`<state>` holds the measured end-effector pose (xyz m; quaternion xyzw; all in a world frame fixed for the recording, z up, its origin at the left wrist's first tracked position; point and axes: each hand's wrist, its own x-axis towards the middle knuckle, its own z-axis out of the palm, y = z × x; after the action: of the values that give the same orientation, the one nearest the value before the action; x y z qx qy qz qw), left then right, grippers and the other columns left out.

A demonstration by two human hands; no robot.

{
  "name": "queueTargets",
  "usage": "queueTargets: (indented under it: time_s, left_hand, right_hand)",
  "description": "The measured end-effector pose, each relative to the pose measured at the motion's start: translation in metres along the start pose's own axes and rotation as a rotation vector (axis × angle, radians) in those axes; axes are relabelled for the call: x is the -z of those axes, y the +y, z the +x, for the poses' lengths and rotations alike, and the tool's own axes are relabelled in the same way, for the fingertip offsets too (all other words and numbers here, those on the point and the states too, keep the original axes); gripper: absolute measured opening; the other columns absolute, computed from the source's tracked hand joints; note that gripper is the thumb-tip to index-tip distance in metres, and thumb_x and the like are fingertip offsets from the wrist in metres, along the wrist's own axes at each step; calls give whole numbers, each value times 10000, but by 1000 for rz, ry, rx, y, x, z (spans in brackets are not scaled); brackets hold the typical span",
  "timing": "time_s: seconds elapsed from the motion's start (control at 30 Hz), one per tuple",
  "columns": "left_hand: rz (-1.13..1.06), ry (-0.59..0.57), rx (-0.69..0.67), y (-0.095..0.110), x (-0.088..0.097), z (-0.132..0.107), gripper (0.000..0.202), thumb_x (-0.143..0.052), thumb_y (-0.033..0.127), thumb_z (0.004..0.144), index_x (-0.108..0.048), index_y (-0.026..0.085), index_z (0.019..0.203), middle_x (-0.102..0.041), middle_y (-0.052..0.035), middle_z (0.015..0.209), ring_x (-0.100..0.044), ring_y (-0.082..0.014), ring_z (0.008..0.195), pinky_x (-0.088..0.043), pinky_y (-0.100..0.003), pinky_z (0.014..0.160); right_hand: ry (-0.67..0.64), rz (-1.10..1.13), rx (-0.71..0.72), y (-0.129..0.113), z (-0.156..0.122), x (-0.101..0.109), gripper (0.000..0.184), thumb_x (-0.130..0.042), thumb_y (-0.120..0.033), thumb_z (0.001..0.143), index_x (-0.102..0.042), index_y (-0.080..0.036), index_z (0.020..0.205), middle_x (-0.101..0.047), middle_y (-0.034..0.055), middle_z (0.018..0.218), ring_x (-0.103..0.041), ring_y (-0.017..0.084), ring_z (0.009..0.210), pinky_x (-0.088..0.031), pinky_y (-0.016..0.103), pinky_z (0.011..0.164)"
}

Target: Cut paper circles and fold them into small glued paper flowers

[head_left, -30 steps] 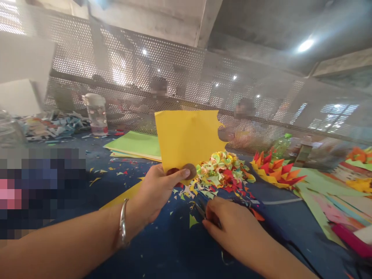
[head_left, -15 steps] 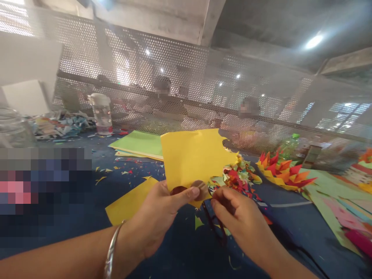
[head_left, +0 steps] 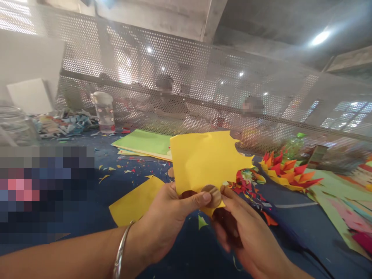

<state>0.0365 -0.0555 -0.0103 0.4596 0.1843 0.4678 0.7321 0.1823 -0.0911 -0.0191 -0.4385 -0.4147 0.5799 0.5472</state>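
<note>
My left hand point(head_left: 170, 217) grips a yellow paper sheet point(head_left: 203, 159) at its lower edge, thumb on top. Under the thumb tip lies a round, wood-like brown disc point(head_left: 213, 195), against the paper. Jagged points and curved notches run down the sheet's right side. With its fingertips closed at the paper's lower right edge, beside the disc, is my right hand point(head_left: 247, 228). What lies in the shade under its palm is hard to make out. Another yellow paper piece point(head_left: 133, 201) rests on the table to the left, partly behind my left hand.
Green sheets point(head_left: 142, 141) are stacked behind the paper. Colourful scraps point(head_left: 247, 182) lie to the right, near a red, orange and yellow paper ornament point(head_left: 286, 172). A clear bottle point(head_left: 105, 114) stands back left, before a perforated screen point(head_left: 186, 73). A dark cable point(head_left: 315, 257) crosses the front right.
My right hand has closed in on the paper beside the disc. The dark looped thing beneath it is now covered. Both hands and the sheet sit slightly farther right in view.
</note>
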Motion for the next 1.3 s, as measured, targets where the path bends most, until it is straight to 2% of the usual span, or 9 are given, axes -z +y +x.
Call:
queueTargets:
  time_s: [0.1, 0.23, 0.37, 0.5, 0.6, 0.8, 0.97, 1.17, 1.3]
  left_hand:
    - [2, 57, -19, -2, 2, 1, 162, -752, 167, 756, -762, 147, 916, -762, -57, 881, -671, -196, 923, -496, -284, 905]
    - [76, 136, -42, -1, 10, 3, 199, -750, 223, 773, -761, 135, 951, -767, -97, 1003, -672, -237, 995, -478, -330, 960]
    - [95, 176, -37, 4, 16, 4, 243, -761, 245, 763, -760, 124, 973, -760, -119, 1045, -669, -246, 1006, -477, -328, 956]
    - [46, 151, 22, 3, 15, 2, 276, -755, 262, 768, -753, 131, 1012, -754, -122, 1056, -664, -247, 1002, -481, -329, 941]
    - [43, 122, 49, -1, 14, 0, 239, -752, 275, 774, -761, 127, 961, -755, -126, 1031, -659, -243, 989, -483, -314, 913]
    - [33, 85, 49, -3, 12, -3, 212, -723, 265, 807, -755, 132, 969, -750, -111, 1006, -654, -231, 964, -469, -317, 910]
    - [-15, 60, 32, -3, 10, -5, 126, -726, 244, 808, -757, 130, 852, -748, -84, 941, -651, -208, 972, -469, -278, 916]
    - [-33, 67, 34, -3, 7, -6, 137, -738, 226, 796, -762, 143, 902, -756, -71, 928, -662, -204, 977, -486, -271, 906]
    - [-36, 54, 18, -4, 7, -6, 161, -720, 242, 815, -759, 138, 931, -757, -100, 1010, -666, -218, 995, -480, -298, 941]
  right_hand:
    - [73, -6, -28, -2, -3, -3, 327, -688, -494, 812, -537, -205, 829, -524, -66, 562, -285, 29, 378, -161, 160, 361]
    - [91, -81, -52, -8, -5, -3, 408, -631, -526, 867, -453, -194, 712, -431, -86, 536, -204, 15, 385, -78, 173, 375]
    - [66, -146, -30, -12, -6, 1, 438, -627, -529, 869, -414, -196, 680, -388, -92, 523, -190, 21, 400, -79, 187, 391]
    - [43, -155, -13, -12, -7, 2, 375, -657, -520, 845, -492, -195, 757, -387, -92, 528, -205, 33, 420, -92, 190, 401]
    - [23, -153, -27, -13, -7, 2, 355, -673, -510, 838, -508, -199, 797, -376, -96, 535, -194, 33, 428, -95, 182, 405]
    - [-9, -126, -60, -12, -7, 2, 325, -679, -483, 849, -517, -206, 796, -360, -95, 546, -170, 34, 434, -82, 180, 406]
    - [2, -92, -52, -11, -8, 3, 330, -709, -493, 822, -549, -205, 809, -359, -97, 539, -159, 29, 430, -87, 164, 399]
    - [-9, -86, -37, -12, -8, 2, 330, -690, -490, 843, -536, -200, 806, -356, -98, 537, -164, 31, 434, -91, 166, 403]
    - [-17, -102, -37, -13, -9, 2, 319, -669, -482, 861, -516, -206, 811, -352, -99, 542, -157, 29, 430, -80, 175, 412]
